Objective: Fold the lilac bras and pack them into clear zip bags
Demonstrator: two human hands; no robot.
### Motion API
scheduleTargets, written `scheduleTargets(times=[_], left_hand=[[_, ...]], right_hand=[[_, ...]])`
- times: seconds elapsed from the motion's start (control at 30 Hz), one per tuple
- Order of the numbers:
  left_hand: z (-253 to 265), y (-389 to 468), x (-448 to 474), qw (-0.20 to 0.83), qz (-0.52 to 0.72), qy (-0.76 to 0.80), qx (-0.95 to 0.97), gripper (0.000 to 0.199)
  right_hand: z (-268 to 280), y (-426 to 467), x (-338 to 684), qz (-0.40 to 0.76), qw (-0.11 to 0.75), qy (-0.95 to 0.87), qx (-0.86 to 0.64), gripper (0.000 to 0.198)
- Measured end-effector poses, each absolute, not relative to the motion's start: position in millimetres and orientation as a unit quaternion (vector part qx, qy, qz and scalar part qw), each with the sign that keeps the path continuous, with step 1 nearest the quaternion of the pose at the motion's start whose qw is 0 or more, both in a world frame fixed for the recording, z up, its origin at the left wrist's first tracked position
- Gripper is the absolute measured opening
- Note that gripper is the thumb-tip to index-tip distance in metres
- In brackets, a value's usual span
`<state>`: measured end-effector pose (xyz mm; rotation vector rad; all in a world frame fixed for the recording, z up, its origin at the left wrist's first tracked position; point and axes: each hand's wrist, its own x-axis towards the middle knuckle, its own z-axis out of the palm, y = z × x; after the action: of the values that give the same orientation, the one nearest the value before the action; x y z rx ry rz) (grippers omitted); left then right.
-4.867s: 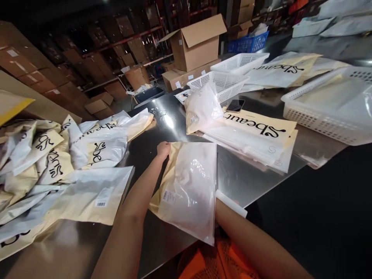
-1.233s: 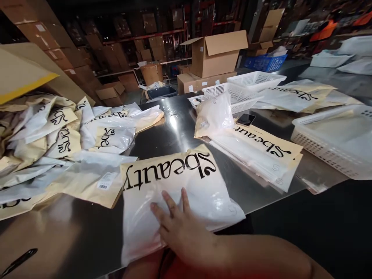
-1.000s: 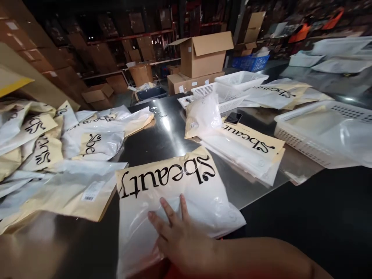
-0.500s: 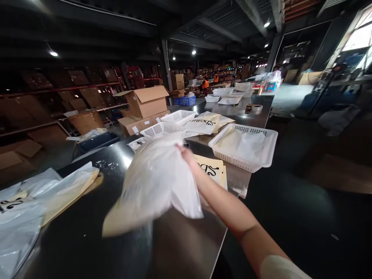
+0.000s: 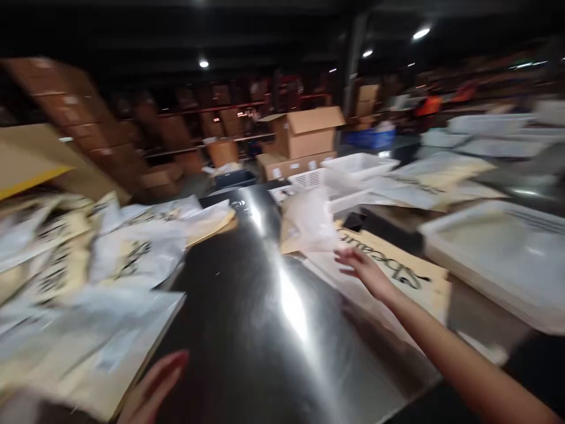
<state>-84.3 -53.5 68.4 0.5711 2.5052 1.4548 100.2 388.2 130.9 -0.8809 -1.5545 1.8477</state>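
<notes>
My right hand (image 5: 359, 268) reaches over the steel table with its fingers loosely spread and nothing in them. Just beyond its fingertips lies a crumpled white plastic bag (image 5: 311, 221), backed by a tan sheet. Under and beside that hand is a cream packet (image 5: 397, 265) with black lettering. My left hand (image 5: 154, 386) shows at the bottom edge, blurred, fingers stretched out and empty. It is close to a large clear plastic bag (image 5: 101, 335) with cream material inside, at the front of a heap of lettered bags (image 5: 141, 253).
White plastic baskets (image 5: 362, 165) stand at the back, and another white basket (image 5: 489, 265) at the right. Behind the table are an open cardboard box (image 5: 311, 135), a dark bin (image 5: 233, 179) and a blue crate (image 5: 373, 138). The steel table (image 5: 238, 330) runs down the middle.
My right hand has let go of the white plastic bag, which now rests by the baskets. The view has swung left, bringing in the heap of bags and my left hand.
</notes>
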Motion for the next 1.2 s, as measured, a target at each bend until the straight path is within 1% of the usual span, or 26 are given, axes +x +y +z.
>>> scheduleTargets(times=[0.03,0.07,0.1,0.13,0.23,0.27,0.3,0.37,0.4,0.47,0.53,0.63,0.73,0.8,0.87,0.93,1.0,1.07,1.1,1.13,1.2], left_hand=[[73.1,-56.2,-94.4,0.039,0.414,0.884,0.215,0.037],[77.7,-58.0,-107.4,-0.012,0.284,0.927,0.246,0.039],[81.4,-59.3,-122.2,-0.037,0.235,0.943,0.232,0.038],[83.3,-60.1,-137.2,-0.053,0.204,0.955,0.207,0.038],[77.2,-58.3,-169.3,-0.072,0.117,0.981,0.137,0.052],[72.5,-56.5,-174.1,-0.072,0.094,0.985,0.126,0.05],[68.0,-54.6,-176.7,-0.072,0.075,0.987,0.121,0.045],[63.4,-51.6,-178.0,-0.075,0.05,0.988,0.125,0.031],[64.6,-50.7,-177.8,-0.077,0.043,0.987,0.133,0.029],[74.3,-48.6,-175.5,-0.081,0.041,0.983,0.159,0.034],[89.5,-44.5,-166.3,-0.084,0.052,0.974,0.204,0.044],[104.7,-34.7,-127.2,-0.065,0.079,0.945,0.311,0.053],[96.5,-34.8,-65.0,0.006,0.137,0.856,0.498,0.047],[80.4,-48.4,-32.6,0.085,0.213,0.732,0.641,0.042],[62.0,-70.3,-24.6,0.158,0.246,0.656,0.696,0.045],[47.1,-92.3,-43.8,0.181,0.211,0.67,0.688,0.047],[40.7,-107.5,-77.8,0.146,0.14,0.724,0.66,0.05],[45.3,-112.0,-105.5,0.072,0.079,0.786,0.608,0.062],[51.1,-109.8,-110.8,0.028,0.065,0.814,0.576,0.064],[58.4,-104.3,-108.3,-0.013,0.064,0.838,0.542,0.062],[73.2,-84.1,-79.8,-0.064,0.114,0.87,0.475,0.047]], right_hand=[[106.6,364.1,106.1,0.626,0.237,-0.686,-0.285,0.023],[82.0,343.1,113.0,0.564,0.192,-0.766,-0.241,0.027],[58.3,325.1,120.1,0.508,0.143,-0.827,-0.195,0.029],[36.7,309.9,126.6,0.445,0.124,-0.873,-0.152,0.03],[-6.7,278.8,139.0,0.261,0.142,-0.952,-0.077,0.031],[-13.2,273.6,140.5,0.223,0.151,-0.961,-0.068,0.031],[-16.4,270.9,140.9,0.199,0.158,-0.965,-0.064,0.031],[-15.9,270.8,139.6,0.177,0.171,-0.967,-0.062,0.032],[-13.6,272.0,138.4,0.172,0.177,-0.967,-0.063,0.033],[-7.6,274.3,135.7,0.176,0.181,-0.965,-0.067,0.033],[-1.0,274.3,133.5,0.208,0.171,-0.96,-0.081,0.033],[9.7,270.6,131.9,0.335,0.159,-0.915,-0.158,0.037],[21.2,267.4,132.1,0.519,0.184,-0.785,-0.283,0.045],[29.0,268.1,132.7,0.602,0.208,-0.697,-0.329,0.052],[37.1,271.2,133.3,0.629,0.214,-0.662,-0.347,0.063],[45.2,274.7,134.0,0.604,0.167,-0.694,-0.355,0.07],[52.6,276.3,134.6,0.567,0.099,-0.741,-0.347,0.065],[58.3,274.8,135.7,0.554,0.044,-0.763,-0.329,0.051],[60.5,272.9,136.9,0.56,0.026,-0.763,-0.322,0.044],[62.1,270.3,138.8,0.569,0.012,-0.759,-0.317,0.041],[63.7,263.1,144.8,0.581,-0.026,-0.756,-0.302,0.047]])
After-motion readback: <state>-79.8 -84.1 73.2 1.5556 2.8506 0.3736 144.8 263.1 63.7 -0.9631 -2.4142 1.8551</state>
